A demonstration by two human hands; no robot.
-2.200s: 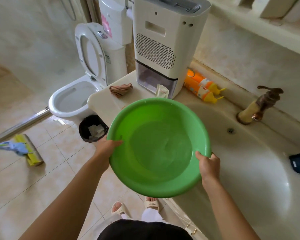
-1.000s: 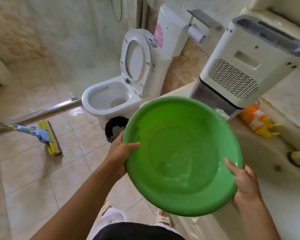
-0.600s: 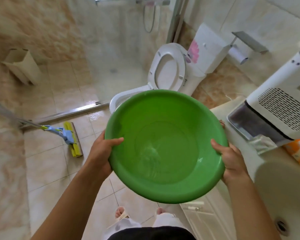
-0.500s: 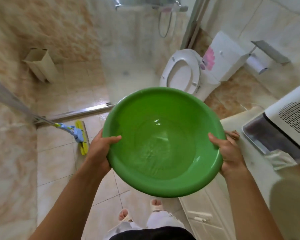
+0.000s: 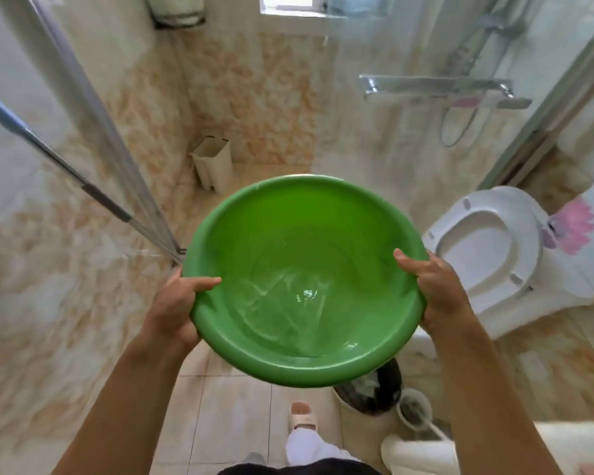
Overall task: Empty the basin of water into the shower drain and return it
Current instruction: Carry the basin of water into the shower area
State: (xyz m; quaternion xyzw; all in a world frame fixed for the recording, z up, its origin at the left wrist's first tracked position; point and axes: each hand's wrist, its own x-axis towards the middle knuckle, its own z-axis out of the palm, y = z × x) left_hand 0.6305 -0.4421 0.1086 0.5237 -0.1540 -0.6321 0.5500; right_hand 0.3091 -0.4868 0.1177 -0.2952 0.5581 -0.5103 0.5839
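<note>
A round green plastic basin [image 5: 288, 217] is held level in front of me at chest height, with a shallow pool of rippling water in its bottom. My left hand [image 5: 175, 310] grips the left rim, thumb over the edge. My right hand [image 5: 436, 293] grips the right rim the same way. Beyond the basin lies the tiled shower area [image 5: 271, 159]; the basin hides its floor and any drain.
A white toilet [image 5: 487, 255] with its seat up stands to the right. A lined bin [image 5: 378, 392] and a toilet brush holder [image 5: 415, 409] sit below the basin. A mop handle [image 5: 66, 166] slants along the left wall. A beige bin [image 5: 215, 166] stands in the shower.
I have turned left from the sink counter toward the shower, carrying the basin along. The counter and white appliance have left the view; both hands keep their grip.
</note>
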